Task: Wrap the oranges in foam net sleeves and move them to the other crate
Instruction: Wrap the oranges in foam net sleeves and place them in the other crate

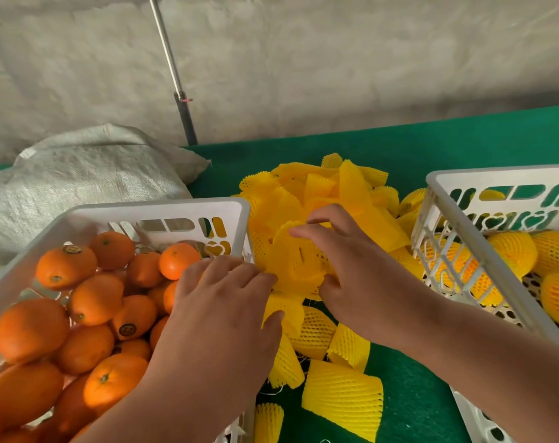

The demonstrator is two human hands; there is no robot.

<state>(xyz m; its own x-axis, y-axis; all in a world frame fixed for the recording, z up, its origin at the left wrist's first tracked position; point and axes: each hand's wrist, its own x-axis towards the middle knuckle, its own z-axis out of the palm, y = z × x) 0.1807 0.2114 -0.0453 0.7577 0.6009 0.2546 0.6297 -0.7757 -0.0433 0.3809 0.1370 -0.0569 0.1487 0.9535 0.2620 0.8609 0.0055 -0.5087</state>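
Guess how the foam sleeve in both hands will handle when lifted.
The sleeve is open foam mesh, so probably very light. It bulges unevenly between the left hand and right hand, so likely floppy and squashy. Its netted surface probably resists slipping.

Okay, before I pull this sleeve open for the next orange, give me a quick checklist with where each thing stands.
1. Foam sleeve gripped on both sides by left hand and right hand: ok.
2. Orange inside that sleeve: cannot tell.
3. Bare oranges left in the left crate: ok.
4. Spare sleeves on the green table: ok.
5. Room in the right crate beside the wrapped oranges: ok.
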